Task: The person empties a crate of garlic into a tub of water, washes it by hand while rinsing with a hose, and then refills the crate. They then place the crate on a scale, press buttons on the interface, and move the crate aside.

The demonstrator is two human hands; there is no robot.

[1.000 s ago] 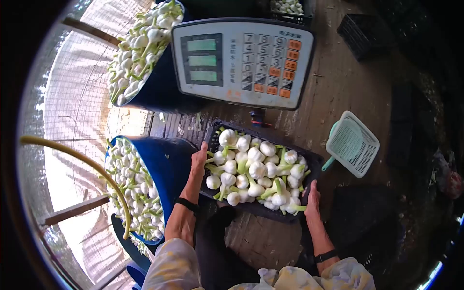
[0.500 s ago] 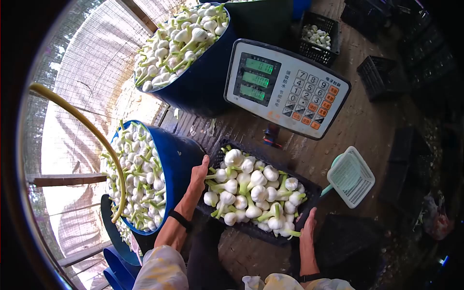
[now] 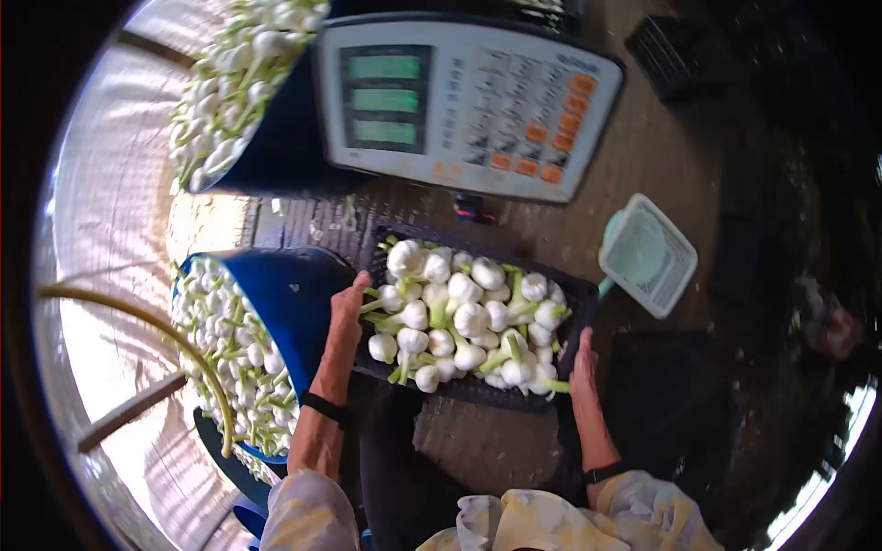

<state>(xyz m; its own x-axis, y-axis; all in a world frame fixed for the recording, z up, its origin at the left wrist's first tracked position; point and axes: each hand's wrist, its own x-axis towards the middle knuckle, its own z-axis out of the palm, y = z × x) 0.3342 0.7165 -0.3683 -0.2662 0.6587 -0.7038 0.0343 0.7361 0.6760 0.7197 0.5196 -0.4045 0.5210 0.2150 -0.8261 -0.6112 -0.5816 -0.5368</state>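
A black plastic crate [image 3: 478,241] full of white garlic bulbs [image 3: 470,317] with green stem stubs is held level between my hands. My left hand [image 3: 348,301] grips its left end, thumb up on the rim and fingers hidden behind the wall. At the opposite end my right hand [image 3: 582,365] is closed around the crate's right side, its fingers mostly out of sight beneath. Just beyond the crate stands the scale display [image 3: 469,106], with three green screens and a keypad.
Blue barrels of garlic stand on the left, one near [image 3: 303,312] and one farther back [image 3: 285,151]. A yellow hose [image 3: 156,319] arches over the near barrel. Right of the crate are a pale plastic basket [image 3: 682,275] and a dark crate [image 3: 675,60].
My view has turned and shifted, so the scale display appears larger, higher and farther left. Both hands keep their hold on the crate, which sits higher and slightly left in view.
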